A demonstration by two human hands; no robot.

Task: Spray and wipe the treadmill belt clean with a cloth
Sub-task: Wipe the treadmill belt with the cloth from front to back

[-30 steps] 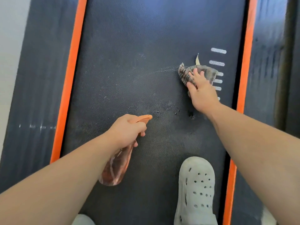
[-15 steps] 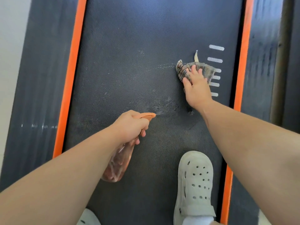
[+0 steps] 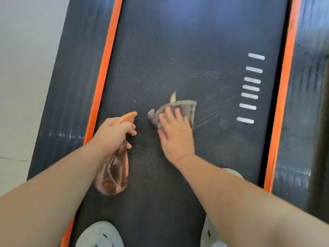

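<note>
Right grip (image 3: 175,138) presses cloth (image 3: 187,106) flat; left grip (image 3: 114,132) clasps spray bottle (image 3: 112,175).

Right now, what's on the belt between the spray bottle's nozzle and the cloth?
Nothing: the head view shows only a narrow strip of bare dark belt between the orange nozzle of the spray bottle and the cloth.

The far half of the belt (image 3: 195,32) is bare, so a hand can slide from one orange strip (image 3: 106,50) to the other. In the middle, the left hand (image 3: 112,132) with the spray bottle (image 3: 112,175) is just beside the right hand (image 3: 176,138) on the cloth (image 3: 187,107), with a thin gap between. Two white shoes (image 3: 99,234) stand on the near end.
</note>
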